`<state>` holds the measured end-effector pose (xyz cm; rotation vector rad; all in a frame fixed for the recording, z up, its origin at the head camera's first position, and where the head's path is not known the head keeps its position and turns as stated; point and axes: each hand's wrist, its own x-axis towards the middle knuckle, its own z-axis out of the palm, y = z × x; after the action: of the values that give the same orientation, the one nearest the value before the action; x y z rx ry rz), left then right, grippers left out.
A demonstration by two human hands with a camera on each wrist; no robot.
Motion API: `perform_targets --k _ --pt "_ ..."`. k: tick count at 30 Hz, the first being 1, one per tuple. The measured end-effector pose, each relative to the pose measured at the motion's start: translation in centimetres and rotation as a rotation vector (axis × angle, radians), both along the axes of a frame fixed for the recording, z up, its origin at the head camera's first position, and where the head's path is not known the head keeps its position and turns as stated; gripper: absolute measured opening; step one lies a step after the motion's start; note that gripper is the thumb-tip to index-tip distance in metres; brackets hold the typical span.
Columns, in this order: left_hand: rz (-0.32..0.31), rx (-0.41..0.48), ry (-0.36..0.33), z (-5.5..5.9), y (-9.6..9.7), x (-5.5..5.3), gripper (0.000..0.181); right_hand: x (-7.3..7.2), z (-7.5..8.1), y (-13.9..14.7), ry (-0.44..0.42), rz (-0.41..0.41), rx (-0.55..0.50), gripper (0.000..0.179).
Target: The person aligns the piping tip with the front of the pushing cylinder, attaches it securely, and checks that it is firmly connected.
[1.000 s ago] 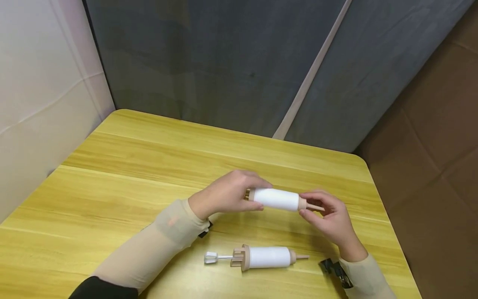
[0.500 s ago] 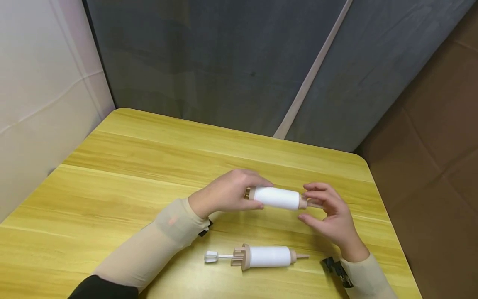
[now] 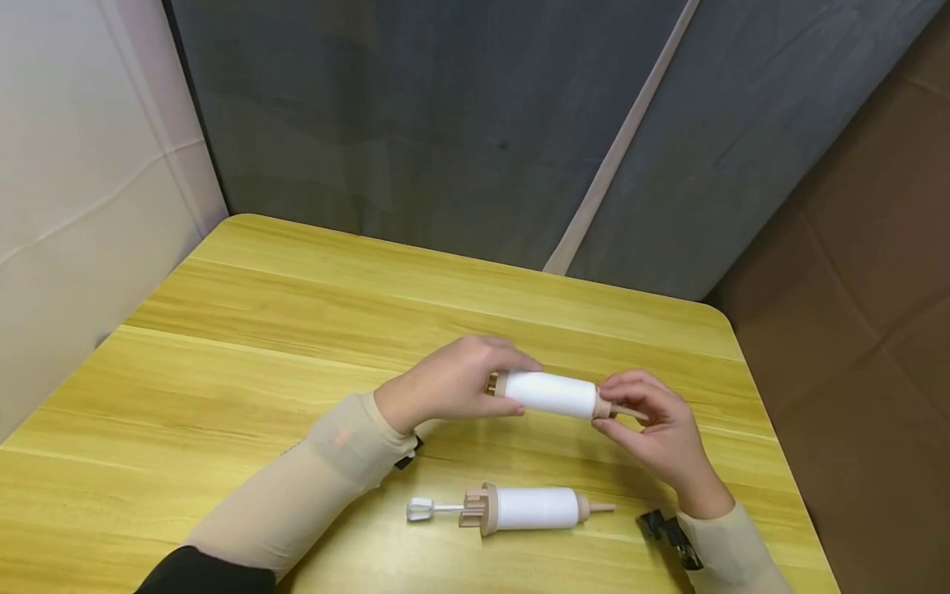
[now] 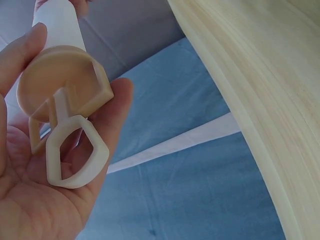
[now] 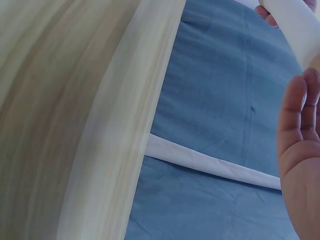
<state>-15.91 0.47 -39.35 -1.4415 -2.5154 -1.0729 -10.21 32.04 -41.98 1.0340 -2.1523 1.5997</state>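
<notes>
A white toy syringe (image 3: 552, 394) with beige ends is held nearly level above the table. My left hand (image 3: 463, 384) grips its flanged end, thumb on one side and fingers on the other. In the left wrist view, the beige flange (image 4: 37, 90) and the white plunger ring (image 4: 75, 181) face the palm. At the narrow tip end, my right hand (image 3: 660, 429) pinches the beige collar (image 3: 603, 408) between thumb and fingertips. The thin tip runs in under the right palm. A second toy syringe (image 3: 536, 508), its plunger drawn out, lies on the table nearer to me.
The yellow wood-grain table (image 3: 260, 313) has rounded far corners. A grey curtain (image 3: 445, 124) with a pale strip (image 3: 616, 157) hangs behind it. A white cloth stands at the left and a brown panel (image 3: 853, 289) at the right.
My right fingers spread off the collar half a second ago and have closed on it again. The left hand and the syringe on the table stay put.
</notes>
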Motion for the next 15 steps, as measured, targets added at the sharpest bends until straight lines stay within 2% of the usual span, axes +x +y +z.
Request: perform_targets --k 7,15 --pt "-0.003 -0.004 -0.01 0.19 0.09 0.08 0.045 0.31 0.29 0.19 -0.063 -0.105 0.08 0.045" --pt "0.008 -0.005 -0.009 0.41 0.5 0.2 0.046 0.14 0.33 0.59 -0.128 -0.148 0.115 0.04"
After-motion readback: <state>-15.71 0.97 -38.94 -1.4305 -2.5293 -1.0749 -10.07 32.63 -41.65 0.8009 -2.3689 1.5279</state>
